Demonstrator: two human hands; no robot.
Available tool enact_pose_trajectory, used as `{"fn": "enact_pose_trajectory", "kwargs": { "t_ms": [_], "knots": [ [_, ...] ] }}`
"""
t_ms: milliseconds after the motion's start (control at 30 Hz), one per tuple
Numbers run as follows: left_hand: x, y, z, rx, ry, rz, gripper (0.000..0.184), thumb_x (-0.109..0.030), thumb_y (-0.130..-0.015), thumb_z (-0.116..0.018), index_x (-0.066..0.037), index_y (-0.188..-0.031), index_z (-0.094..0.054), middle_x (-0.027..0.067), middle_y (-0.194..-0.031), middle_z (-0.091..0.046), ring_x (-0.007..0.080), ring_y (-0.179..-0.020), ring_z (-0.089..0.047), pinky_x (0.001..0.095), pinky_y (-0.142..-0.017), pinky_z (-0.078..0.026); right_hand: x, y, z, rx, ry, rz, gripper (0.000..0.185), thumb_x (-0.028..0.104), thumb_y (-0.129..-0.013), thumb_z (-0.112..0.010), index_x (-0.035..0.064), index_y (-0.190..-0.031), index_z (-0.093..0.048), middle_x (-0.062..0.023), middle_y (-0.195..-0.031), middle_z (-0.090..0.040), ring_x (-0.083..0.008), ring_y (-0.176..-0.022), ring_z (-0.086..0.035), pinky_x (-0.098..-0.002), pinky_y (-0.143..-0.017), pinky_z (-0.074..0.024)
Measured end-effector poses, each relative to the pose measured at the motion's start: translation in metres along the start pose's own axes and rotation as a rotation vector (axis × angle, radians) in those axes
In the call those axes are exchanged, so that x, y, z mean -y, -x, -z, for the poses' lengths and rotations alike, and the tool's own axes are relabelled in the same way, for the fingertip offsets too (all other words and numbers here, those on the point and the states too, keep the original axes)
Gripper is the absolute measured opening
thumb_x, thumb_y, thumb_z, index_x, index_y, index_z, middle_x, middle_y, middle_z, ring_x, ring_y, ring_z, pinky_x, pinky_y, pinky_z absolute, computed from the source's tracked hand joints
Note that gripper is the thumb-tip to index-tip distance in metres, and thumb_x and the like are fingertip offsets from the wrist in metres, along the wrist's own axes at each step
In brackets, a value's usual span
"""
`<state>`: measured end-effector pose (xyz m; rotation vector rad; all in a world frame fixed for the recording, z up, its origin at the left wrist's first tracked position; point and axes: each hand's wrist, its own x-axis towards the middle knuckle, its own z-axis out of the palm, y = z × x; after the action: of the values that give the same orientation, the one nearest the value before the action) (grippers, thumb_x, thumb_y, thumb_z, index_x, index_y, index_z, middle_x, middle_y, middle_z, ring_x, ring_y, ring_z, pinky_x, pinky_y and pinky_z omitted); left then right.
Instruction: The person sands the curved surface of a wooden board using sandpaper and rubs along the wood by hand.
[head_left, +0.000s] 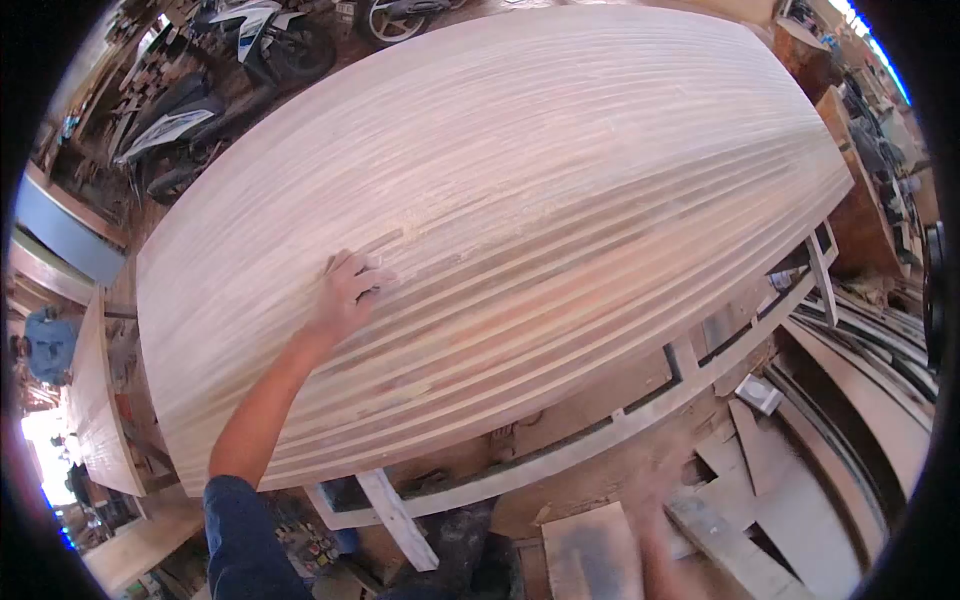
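A large pale wooden panel (480, 200) with long parallel grooves fills the middle of the view, dusty in places. My left hand (350, 288) rests on its near left part, fingers curled down against the grooved surface. Something small and dark shows under the fingers, too hidden to name. Down at the lower right, my right hand (655, 490) is smeared by motion, below the panel's near edge. Beside it lies a light board (592, 550) with a dark smudge. Whether the right hand holds anything does not show.
A pale frame (590, 435) supports the panel. Wood offcuts (800, 500) lie at lower right, near a small white box (759, 394). Motorbikes (180, 125) stand behind at upper left. A person in blue (50, 345) is at far left, near another wooden board (100, 400).
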<state>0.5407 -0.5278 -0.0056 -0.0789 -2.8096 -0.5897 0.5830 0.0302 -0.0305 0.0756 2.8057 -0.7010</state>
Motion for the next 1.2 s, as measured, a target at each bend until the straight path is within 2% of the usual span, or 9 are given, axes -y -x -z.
{"fn": "enact_pose_trajectory", "kwargs": {
  "t_ms": [100,200,300,467,600,800,867,1033,1200],
  "knots": [
    [-0.035,-0.070,-0.048,-0.018,0.033,-0.057,0.022,-0.010,-0.076,-0.073,-0.017,-0.096,-0.076,0.0094,-0.088,-0.061,0.0307,-0.095,-0.059,0.0472,-0.089,-0.047,-0.054,-0.187,0.049,-0.614,-0.043,0.248,0.059,0.026,-0.101,-0.055,-0.0088,-0.144,-0.035,-0.0272,-0.142,-0.043,-0.0374,-0.134,-0.041,-0.0436,-0.114,-0.0305],
    [-0.102,-0.200,-0.139,-0.203,0.109,-0.167,0.012,-0.011,-0.081,-0.072,-0.015,-0.092,-0.075,0.0100,-0.090,-0.062,0.0291,-0.093,-0.059,0.0453,-0.089,-0.046,-0.081,-0.314,0.079,-0.811,0.137,-0.210,0.072,0.034,-0.094,-0.068,-0.0144,-0.139,-0.040,-0.0266,-0.132,-0.054,-0.0373,-0.123,-0.052,-0.0440,-0.104,-0.0414],
    [-0.129,-0.249,-0.168,-0.188,0.068,-0.119,0.013,-0.011,-0.081,-0.071,-0.014,-0.093,-0.076,0.0116,-0.093,-0.062,0.0309,-0.098,-0.059,0.0465,-0.094,-0.046,-0.147,-0.386,0.072,-0.380,-0.323,-0.559,0.095,0.058,-0.093,-0.061,-0.0128,-0.146,-0.026,-0.0333,-0.142,-0.042,-0.0409,-0.131,-0.045,-0.0462,-0.112,-0.0331],
    [-0.058,-0.111,-0.088,-0.073,0.201,0.000,0.020,-0.013,-0.083,-0.071,-0.018,-0.102,-0.077,0.0098,-0.086,-0.056,0.0311,-0.087,-0.054,0.0464,-0.086,-0.043,-0.081,-0.347,0.074,-0.469,-0.348,-0.178,0.086,0.043,-0.096,-0.063,-0.0173,-0.144,-0.026,-0.0345,-0.141,-0.045,-0.0424,-0.131,-0.048,-0.0454,-0.110,-0.0365],
    [-0.066,-0.107,-0.056,0.100,0.034,0.058,0.027,-0.013,-0.077,-0.076,-0.019,-0.103,-0.077,0.0075,-0.086,-0.056,0.0287,-0.089,-0.054,0.0458,-0.087,-0.043,-0.113,-0.353,0.060,-0.491,-0.215,-0.316,0.085,0.038,-0.097,-0.063,-0.0158,-0.148,-0.021,-0.0361,-0.147,-0.038,-0.0461,-0.135,-0.042,-0.0479,-0.113,-0.0348],
    [-0.191,-0.361,-0.256,-0.306,0.082,-0.177,0.012,-0.010,-0.077,-0.068,-0.008,-0.087,-0.073,0.0132,-0.097,-0.061,0.0326,-0.102,-0.059,0.0470,-0.094,-0.047,-0.075,-0.346,0.069,-0.468,-0.065,-0.616,0.090,0.047,-0.097,-0.059,-0.0114,-0.151,-0.017,-0.0319,-0.151,-0.035,-0.0435,-0.135,-0.043,-0.0463,-0.113,-0.0364],
    [-0.214,-0.378,-0.218,-0.045,0.138,-0.162,0.011,-0.009,-0.079,-0.066,-0.006,-0.087,-0.073,0.0132,-0.098,-0.061,0.0321,-0.105,-0.059,0.0479,-0.094,-0.046,-0.041,-0.341,0.078,-0.412,-0.196,-0.598,0.091,0.052,-0.096,-0.059,-0.0062,-0.154,-0.019,-0.0261,-0.156,-0.032,-0.0379,-0.137,-0.043,-0.0428,-0.114,-0.0355],
    [-0.115,-0.190,-0.138,0.032,0.117,-0.023,0.035,-0.008,-0.076,-0.074,-0.022,-0.108,-0.074,0.0079,-0.090,-0.057,0.0295,-0.092,-0.058,0.0473,-0.087,-0.045,-0.021,-0.335,0.084,-0.384,-0.110,-0.601,0.086,0.045,-0.098,-0.058,-0.0074,-0.153,-0.017,-0.0316,-0.150,-0.035,-0.0424,-0.133,-0.045,-0.0472,-0.111,-0.0389],
    [-0.082,-0.073,-0.013,0.143,0.024,0.365,0.030,-0.008,-0.078,-0.075,-0.014,-0.107,-0.074,0.0077,-0.095,-0.065,0.0294,-0.089,-0.058,0.0446,-0.085,-0.046,-0.041,-0.331,0.080,-0.393,-0.400,-0.436,0.084,0.038,-0.099,-0.058,-0.0110,-0.151,-0.015,-0.0360,-0.148,-0.033,-0.0478,-0.133,-0.042,-0.0513,-0.113,-0.0360]
  ]
}}
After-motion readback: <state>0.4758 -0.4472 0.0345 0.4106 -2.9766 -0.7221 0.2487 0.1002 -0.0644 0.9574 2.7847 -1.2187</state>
